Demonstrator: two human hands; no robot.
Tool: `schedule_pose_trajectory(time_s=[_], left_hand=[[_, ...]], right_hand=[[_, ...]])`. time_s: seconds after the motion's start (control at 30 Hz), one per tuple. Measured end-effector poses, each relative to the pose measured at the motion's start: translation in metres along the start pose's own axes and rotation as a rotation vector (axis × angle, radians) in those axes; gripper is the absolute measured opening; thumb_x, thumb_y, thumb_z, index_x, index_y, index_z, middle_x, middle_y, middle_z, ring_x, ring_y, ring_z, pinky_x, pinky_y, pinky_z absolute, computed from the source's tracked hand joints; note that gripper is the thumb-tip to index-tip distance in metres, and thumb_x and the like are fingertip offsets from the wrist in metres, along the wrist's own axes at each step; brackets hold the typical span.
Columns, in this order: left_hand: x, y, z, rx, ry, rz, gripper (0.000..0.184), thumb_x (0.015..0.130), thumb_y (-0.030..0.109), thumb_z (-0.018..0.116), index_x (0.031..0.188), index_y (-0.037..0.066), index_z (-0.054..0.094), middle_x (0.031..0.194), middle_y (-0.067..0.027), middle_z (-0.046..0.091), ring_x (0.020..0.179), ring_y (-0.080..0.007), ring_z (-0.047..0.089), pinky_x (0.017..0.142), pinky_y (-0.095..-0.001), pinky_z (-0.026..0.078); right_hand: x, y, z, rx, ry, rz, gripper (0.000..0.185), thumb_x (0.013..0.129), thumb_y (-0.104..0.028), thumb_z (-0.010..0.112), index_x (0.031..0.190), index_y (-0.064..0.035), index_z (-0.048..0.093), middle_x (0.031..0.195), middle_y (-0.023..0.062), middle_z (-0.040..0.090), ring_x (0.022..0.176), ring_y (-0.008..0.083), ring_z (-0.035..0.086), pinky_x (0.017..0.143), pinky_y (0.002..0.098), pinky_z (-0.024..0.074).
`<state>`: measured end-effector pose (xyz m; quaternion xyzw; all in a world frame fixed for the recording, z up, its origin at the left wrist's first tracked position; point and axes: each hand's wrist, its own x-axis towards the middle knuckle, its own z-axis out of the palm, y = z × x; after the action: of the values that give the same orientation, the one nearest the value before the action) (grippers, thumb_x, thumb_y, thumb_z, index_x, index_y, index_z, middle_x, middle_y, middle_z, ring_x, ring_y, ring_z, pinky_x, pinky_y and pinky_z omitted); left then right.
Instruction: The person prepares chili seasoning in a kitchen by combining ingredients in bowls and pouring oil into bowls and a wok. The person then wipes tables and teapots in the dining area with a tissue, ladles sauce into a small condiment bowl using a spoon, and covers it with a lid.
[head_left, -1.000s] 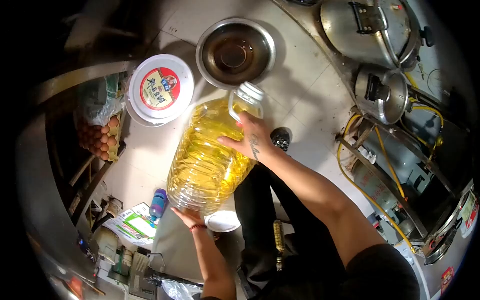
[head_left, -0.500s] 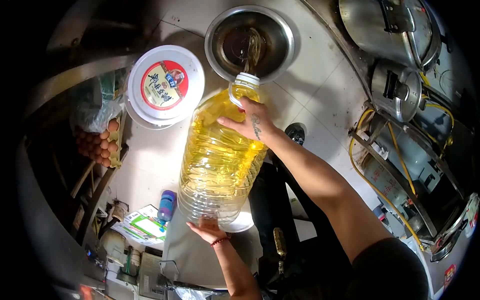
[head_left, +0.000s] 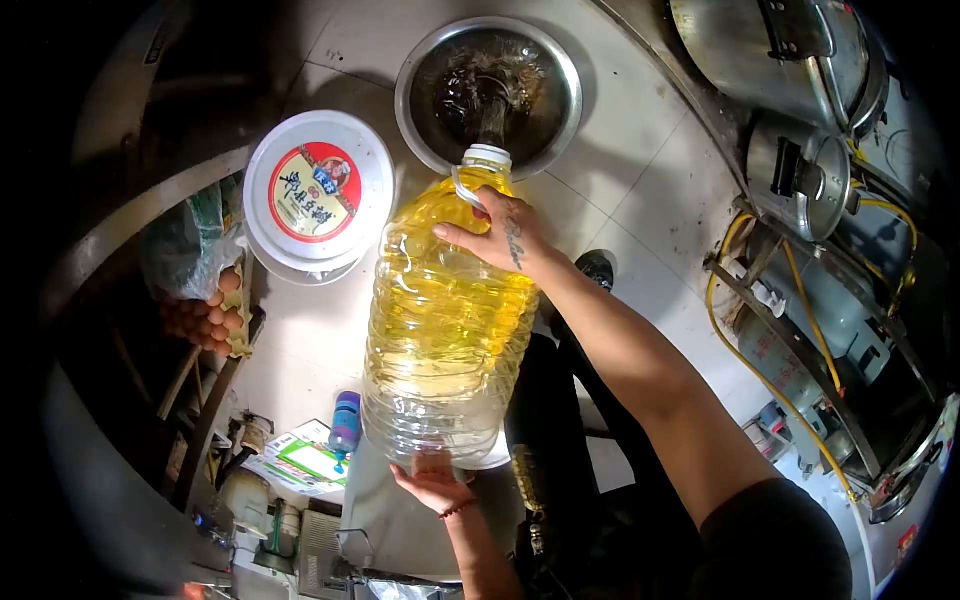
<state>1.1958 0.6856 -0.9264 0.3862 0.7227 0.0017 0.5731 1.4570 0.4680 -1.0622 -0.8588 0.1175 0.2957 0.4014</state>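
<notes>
A large clear jug (head_left: pixel 450 320) of yellow oil is tilted with its white mouth over a metal bowl (head_left: pixel 408 110) on the floor. Oil streams from the mouth into the bowl, and the liquid there is rippling. My right hand (head_left: pixel 505 235) grips the handle near the jug's neck, thumb lying along its side. Beneath the jug's base, my left hand (head_left: pixel 435 487) supports it with the fingers spread, some of them seen through the clear plastic.
A lidded white tub (head_left: pixel 318 197) stands left of the bowl. Further left are eggs (head_left: pixel 215 320) in a tray. A purple bottle (head_left: pixel 345 422) lies lower left. Metal pots (head_left: pixel 800 178), a yellow hose (head_left: pixel 745 362) and gas cylinders (head_left: pixel 770 352) are at the right.
The jug has tipped further and oil now runs into the bowl, where the liquid has become turbulent. My left hand has moved slightly right and down with the jug's base.
</notes>
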Motion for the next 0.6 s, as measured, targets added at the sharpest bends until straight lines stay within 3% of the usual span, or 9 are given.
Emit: schedule_pose_trajectory(time_s=[0.1, 0.17, 0.27, 0.43, 0.5, 0.6], left_hand=[[-0.031, 0.004, 0.027, -0.011, 0.171, 0.090, 0.069, 0.076, 0.062, 0.048, 0.097, -0.003, 0.057, 0.085, -0.0127, 0.061, 0.079, -0.0247, 0.059, 0.072, -0.0336, 0.049], [-0.031, 0.003, 0.015, -0.038, 0.168, 0.082, 0.067, 0.076, 0.061, 0.049, 0.096, -0.002, 0.057, 0.090, -0.0147, 0.060, 0.082, -0.0268, 0.058, 0.074, -0.0367, 0.048], [-0.018, 0.000, -0.011, -0.001, -0.051, -0.083, 0.069, 0.075, 0.063, 0.048, 0.097, -0.001, 0.056, 0.096, -0.0148, 0.059, 0.087, -0.0257, 0.056, 0.080, -0.0369, 0.046], [-0.028, -0.008, 0.008, 0.021, 0.110, -0.051, 0.070, 0.074, 0.066, 0.047, 0.096, 0.000, 0.057, 0.094, -0.0131, 0.059, 0.085, -0.0250, 0.055, 0.080, -0.0358, 0.045], [-0.030, -0.009, 0.010, 0.034, 0.084, -0.098, 0.084, 0.078, 0.063, 0.044, 0.122, -0.008, 0.040, 0.126, -0.0203, 0.042, 0.113, -0.0326, 0.044, 0.096, -0.0398, 0.035], [-0.020, -0.020, 0.003, 0.013, 0.071, -0.125, 0.083, 0.077, 0.063, 0.044, 0.122, -0.007, 0.040, 0.125, -0.0196, 0.043, 0.113, -0.0323, 0.044, 0.096, -0.0398, 0.035]], right_hand=[[0.002, -0.002, -0.007, -0.012, -0.028, -0.008, 0.070, 0.066, -0.065, 0.062, 0.097, -0.0019, 0.055, 0.081, 0.0093, 0.059, 0.075, 0.0235, 0.060, 0.069, 0.0316, 0.0479], [0.003, -0.004, -0.009, -0.020, -0.053, -0.018, 0.068, 0.067, -0.063, 0.063, 0.098, -0.0027, 0.055, 0.080, 0.0095, 0.059, 0.074, 0.0227, 0.059, 0.067, 0.0320, 0.0474], [0.004, -0.003, -0.002, 0.018, -0.066, -0.016, 0.068, 0.066, -0.063, 0.064, 0.098, -0.0031, 0.055, 0.080, 0.0092, 0.059, 0.074, 0.0226, 0.059, 0.067, 0.0322, 0.0475], [0.004, 0.000, -0.001, 0.031, -0.016, -0.062, 0.070, 0.065, -0.063, 0.064, 0.103, -0.0042, 0.055, 0.080, 0.0092, 0.059, 0.074, 0.0228, 0.059, 0.068, 0.0316, 0.0479], [0.006, -0.001, -0.003, 0.008, -0.006, -0.075, 0.070, 0.065, -0.062, 0.064, 0.104, -0.0045, 0.055, 0.080, 0.0089, 0.059, 0.074, 0.0227, 0.060, 0.069, 0.0313, 0.0480], [0.008, -0.003, -0.005, -0.028, 0.007, -0.096, 0.070, 0.065, -0.062, 0.065, 0.105, -0.0049, 0.055, 0.081, 0.0083, 0.060, 0.074, 0.0222, 0.060, 0.069, 0.0309, 0.0482]])
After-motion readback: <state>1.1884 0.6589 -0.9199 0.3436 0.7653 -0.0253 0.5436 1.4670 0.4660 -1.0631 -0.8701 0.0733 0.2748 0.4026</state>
